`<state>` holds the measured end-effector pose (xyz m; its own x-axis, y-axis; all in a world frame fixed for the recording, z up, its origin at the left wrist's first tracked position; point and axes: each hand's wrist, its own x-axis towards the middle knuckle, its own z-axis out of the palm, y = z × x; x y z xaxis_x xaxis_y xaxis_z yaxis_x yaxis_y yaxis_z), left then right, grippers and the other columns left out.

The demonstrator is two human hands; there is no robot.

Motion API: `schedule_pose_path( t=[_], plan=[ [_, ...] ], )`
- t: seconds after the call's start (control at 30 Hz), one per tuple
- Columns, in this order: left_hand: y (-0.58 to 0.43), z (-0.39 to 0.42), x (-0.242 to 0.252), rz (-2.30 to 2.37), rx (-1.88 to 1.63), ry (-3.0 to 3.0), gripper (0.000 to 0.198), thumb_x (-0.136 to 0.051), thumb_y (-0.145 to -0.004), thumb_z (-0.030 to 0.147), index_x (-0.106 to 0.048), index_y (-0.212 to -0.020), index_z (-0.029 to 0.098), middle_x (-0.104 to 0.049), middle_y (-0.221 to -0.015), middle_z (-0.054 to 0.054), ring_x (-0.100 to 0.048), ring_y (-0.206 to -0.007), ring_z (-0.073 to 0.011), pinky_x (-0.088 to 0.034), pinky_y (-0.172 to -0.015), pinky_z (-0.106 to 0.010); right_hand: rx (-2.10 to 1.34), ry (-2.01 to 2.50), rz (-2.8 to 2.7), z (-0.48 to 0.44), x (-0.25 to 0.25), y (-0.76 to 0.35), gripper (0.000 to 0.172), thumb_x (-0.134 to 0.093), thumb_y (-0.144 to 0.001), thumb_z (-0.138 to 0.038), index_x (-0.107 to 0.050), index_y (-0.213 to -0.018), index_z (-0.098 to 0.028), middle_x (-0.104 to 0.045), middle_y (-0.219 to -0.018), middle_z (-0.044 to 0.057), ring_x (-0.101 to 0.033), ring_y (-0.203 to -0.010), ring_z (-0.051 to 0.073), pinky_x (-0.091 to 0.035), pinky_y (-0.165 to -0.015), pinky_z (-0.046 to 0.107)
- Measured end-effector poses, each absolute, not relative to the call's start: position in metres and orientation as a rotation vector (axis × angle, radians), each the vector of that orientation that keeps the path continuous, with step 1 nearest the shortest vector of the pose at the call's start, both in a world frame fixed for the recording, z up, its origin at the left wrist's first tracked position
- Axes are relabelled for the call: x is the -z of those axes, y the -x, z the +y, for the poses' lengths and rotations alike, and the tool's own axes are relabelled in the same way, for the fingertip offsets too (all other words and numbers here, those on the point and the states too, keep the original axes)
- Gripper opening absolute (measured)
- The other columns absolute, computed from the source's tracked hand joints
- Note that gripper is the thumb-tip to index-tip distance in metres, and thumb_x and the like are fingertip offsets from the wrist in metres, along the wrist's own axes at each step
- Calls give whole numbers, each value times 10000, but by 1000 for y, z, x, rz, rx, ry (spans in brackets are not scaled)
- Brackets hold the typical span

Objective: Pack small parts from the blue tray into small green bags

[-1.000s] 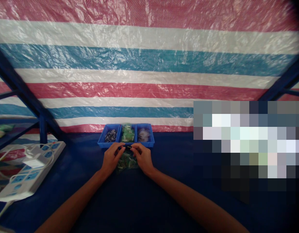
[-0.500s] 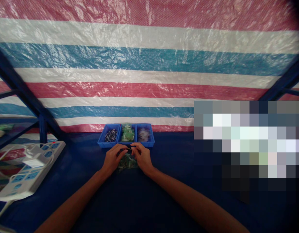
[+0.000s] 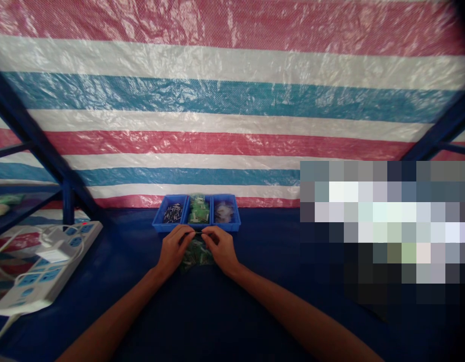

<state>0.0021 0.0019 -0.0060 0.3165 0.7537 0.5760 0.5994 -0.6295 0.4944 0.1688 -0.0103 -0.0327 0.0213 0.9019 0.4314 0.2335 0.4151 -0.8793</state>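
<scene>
My left hand [image 3: 175, 246] and my right hand [image 3: 221, 246] meet fingertip to fingertip in front of the blue bins. Between them they pinch a small thin stick-like piece [image 3: 198, 233], too small to name. Below the fingers lies a heap of greenish packets [image 3: 197, 254], partly covered by my hands. Just beyond stand three blue bins [image 3: 157, 227] side by side. Dark and silvery slim pieces [image 3: 173, 213] fill the left one, green packets [image 3: 199, 208] the middle one, and clear plastic pieces [image 3: 224, 211] the right one.
A white power strip [image 3: 59, 281] with plugs and cables lies on the dark blue table [image 3: 104, 266] at the left. A striped plastic sheet [image 3: 232, 141] hangs behind, between blue frame posts [image 3: 68, 201]. The right side is blurred out by blocks.
My fingertips have drawn level and closer together around the thin piece. The whole view has shifted slightly; bins and packets stay where they were.
</scene>
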Motion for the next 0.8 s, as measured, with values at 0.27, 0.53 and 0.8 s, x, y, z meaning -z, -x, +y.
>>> schedule_pose_path(
  t=[0.27,0.53,0.8],
  plan=[
    [-2,2,6,1256,-1207,-2368,197,-483,-890,328,-625,-864,193,-642,-895,-53,-598,-850,-174,-480,-786,-294,-635,1078,-1539,-11,31,-170,191,-506,-876,-307,-651,-861,-185,-642,-787,23,-589,-696,138,-451,-624,225],
    [-3,1,6,1199,-1222,-2361,179,-518,-872,318,-639,-878,186,-645,-906,-56,-600,-836,-166,-494,-734,-270,-622,1106,-1552,-12,31,-172,252,-478,-892,-347,-649,-832,-174,-627,-746,25,-571,-672,137,-438,-617,227],
    [-1,2,8,1213,-1218,-2372,193,-501,-881,331,-631,-899,188,-630,-947,-59,-602,-843,-164,-496,-720,-265,-634,1092,-1547,-11,33,-171,262,-465,-899,-355,-647,-839,-177,-624,-763,25,-572,-679,135,-438,-617,222]
  ],
)
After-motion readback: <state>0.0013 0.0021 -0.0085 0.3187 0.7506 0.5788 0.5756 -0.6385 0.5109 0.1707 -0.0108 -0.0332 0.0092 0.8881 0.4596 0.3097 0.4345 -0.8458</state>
